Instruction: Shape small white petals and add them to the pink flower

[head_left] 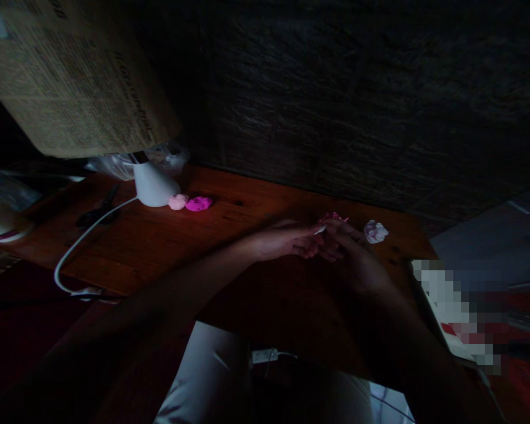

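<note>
Over the wooden table, my left hand (285, 241) and my right hand (351, 247) meet at the fingertips. Between them shows a small white piece (320, 229), apparently modelling clay, pinched by the fingers of both hands. Just behind the fingers sits a bumpy pink clay piece (334, 217), partly hidden by my right hand. A whitish, ruffled clay lump (375, 231) lies to the right of that hand. Farther left, a pale pink clay lump (178, 202) touches a bright magenta clay lump (198, 204). Dim light hides the exact finger contacts.
A lamp with a white base (152, 185) and newsprint shade (92, 76) stands at the left, its white cord (64, 253) looping over the table edge. Scissors (101, 212) and a white tub (2, 218) lie farther left. A dark wall (335, 106) borders the table (256, 203).
</note>
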`<state>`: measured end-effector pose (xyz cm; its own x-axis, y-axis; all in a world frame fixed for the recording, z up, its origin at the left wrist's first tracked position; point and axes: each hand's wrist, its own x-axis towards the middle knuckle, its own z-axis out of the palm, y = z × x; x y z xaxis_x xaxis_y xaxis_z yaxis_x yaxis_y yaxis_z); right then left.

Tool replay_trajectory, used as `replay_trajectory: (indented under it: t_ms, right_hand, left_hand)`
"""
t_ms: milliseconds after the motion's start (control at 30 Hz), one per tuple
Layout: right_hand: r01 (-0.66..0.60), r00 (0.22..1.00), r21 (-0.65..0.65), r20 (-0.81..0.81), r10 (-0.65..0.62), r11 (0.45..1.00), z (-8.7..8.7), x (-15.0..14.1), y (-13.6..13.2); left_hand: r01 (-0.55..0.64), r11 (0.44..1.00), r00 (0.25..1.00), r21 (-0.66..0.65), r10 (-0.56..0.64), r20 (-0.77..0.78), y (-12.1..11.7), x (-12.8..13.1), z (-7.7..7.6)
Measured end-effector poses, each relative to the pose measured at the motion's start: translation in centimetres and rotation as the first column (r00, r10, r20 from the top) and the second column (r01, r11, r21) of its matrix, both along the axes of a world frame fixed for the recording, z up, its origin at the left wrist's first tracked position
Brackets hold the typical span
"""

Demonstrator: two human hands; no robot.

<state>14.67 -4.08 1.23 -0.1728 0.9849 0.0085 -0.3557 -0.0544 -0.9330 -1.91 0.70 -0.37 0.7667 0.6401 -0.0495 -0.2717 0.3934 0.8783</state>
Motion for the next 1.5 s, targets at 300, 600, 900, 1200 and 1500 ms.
replay_trajectory:
  t_ms: [300, 600, 900, 1200, 1500]
  right_hand:
    - [0.049, 0.999, 0.002, 0.024, -0.049, 0.999, -0.45, 0.07, 0.05]
    - [0.168, 0.986, -0.079, 0.013, -0.167, 0.983, -0.42, 0.08, 0.29]
    - [0.273, 0.961, -0.072, 0.057, -0.270, 0.959, -0.55, 0.20, 0.48]
    - [0.291, 0.953, -0.032, 0.101, -0.287, 0.956, -0.78, 0.21, 0.43]
    - [0.269, 0.866, 0.225, 0.369, -0.337, 0.937, -0.96, 0.81, 0.21]
  left_hand:
    - [-0.078, 0.995, 0.996, 0.056, 0.075, 0.052, 0.05, 0.11, -0.49]
    - [-0.135, 0.985, 0.987, 0.105, 0.143, -0.073, 0.30, 0.43, -0.76]
    - [-0.240, 0.898, 0.951, 0.368, 0.293, -0.095, 0.33, 0.26, -0.46]
    - [-0.247, 0.871, 0.943, 0.424, 0.316, -0.100, 0.37, 0.23, -0.71]
    - [-0.262, 0.874, 0.943, 0.409, 0.323, -0.086, 0.33, 0.18, -0.66]
